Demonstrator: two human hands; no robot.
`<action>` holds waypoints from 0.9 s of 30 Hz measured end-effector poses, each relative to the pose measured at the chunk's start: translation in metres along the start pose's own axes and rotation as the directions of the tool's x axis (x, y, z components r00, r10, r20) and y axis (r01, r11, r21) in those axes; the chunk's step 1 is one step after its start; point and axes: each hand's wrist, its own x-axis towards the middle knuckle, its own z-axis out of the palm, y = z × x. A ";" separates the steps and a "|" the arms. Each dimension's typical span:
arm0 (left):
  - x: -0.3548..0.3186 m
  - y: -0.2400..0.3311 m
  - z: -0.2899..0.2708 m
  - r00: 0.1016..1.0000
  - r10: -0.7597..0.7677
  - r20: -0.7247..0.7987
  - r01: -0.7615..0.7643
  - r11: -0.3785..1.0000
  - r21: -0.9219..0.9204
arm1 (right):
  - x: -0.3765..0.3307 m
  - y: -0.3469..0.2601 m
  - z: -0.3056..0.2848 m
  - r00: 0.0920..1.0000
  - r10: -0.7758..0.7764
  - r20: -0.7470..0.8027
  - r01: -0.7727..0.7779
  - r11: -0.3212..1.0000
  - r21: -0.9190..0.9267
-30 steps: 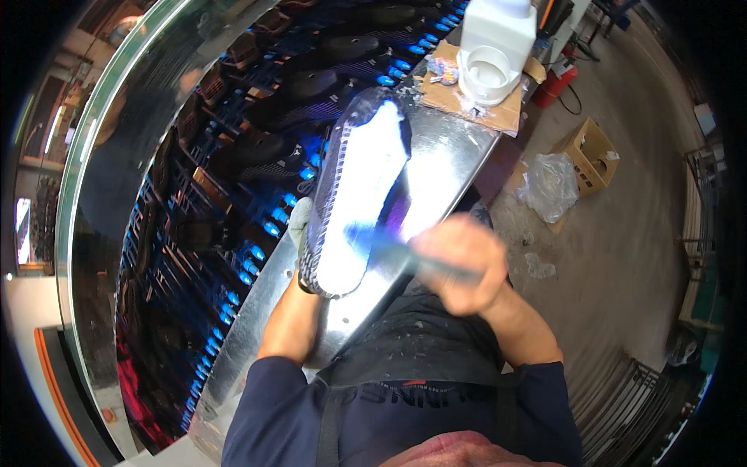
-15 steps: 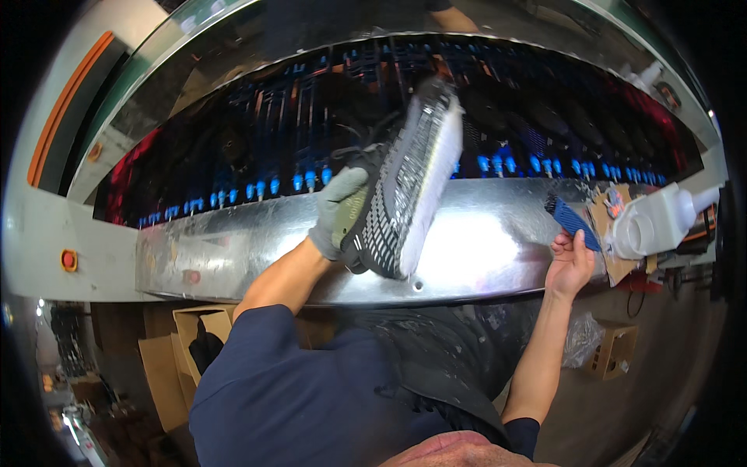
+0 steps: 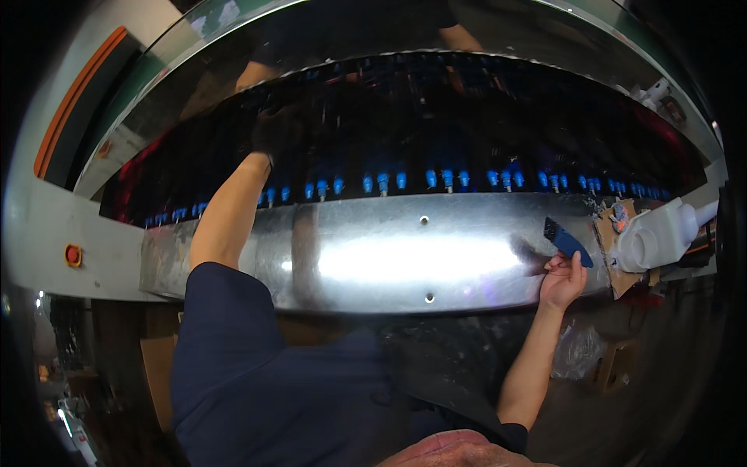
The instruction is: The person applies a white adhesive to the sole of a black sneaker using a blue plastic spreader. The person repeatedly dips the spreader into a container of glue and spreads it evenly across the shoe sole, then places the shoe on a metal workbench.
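Pinched in the fingers of my right hand [image 3: 565, 282] is a blue brush [image 3: 567, 241] with dark bristles, held over the right part of the shiny metal ledge [image 3: 405, 257]. My left arm reaches across the ledge into the dark interior of the machine [image 3: 366, 132]. There my left hand [image 3: 270, 132] is in deep shadow, a dark shape past the wrist; its fingers and anything in them cannot be made out. Rows of blue fittings [image 3: 448, 180] run along the machine's front edge, to the right of my left forearm and behind the ledge.
At the ledge's right end, a white plastic bottle [image 3: 661, 235] lies beside a piece of torn cardboard [image 3: 618, 268]. A red button [image 3: 73, 255] sits on the pale panel at left. Below right are a clear plastic bag [image 3: 577, 352] and a cardboard box [image 3: 616, 364].
My left hand has moved left and deeper into the machine; the dark shoe it held is no longer discernible. My right hand keeps the brush, shifted slightly left and down.
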 end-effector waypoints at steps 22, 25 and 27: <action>0.016 0.303 0.130 0.655 0.522 0.547 -0.707 0.678 0.200 | -0.012 0.002 -0.008 0.998 -0.011 -0.064 0.020 0.990 0.137; 0.010 0.305 0.191 0.553 0.601 0.578 -0.805 0.564 0.183 | -0.014 -0.027 0.014 0.991 0.010 -0.132 0.016 0.981 0.195; 0.021 0.332 0.190 0.489 0.413 0.768 -0.723 0.685 0.093 | -0.019 -0.052 0.003 0.983 -0.037 -0.180 0.061 0.990 0.127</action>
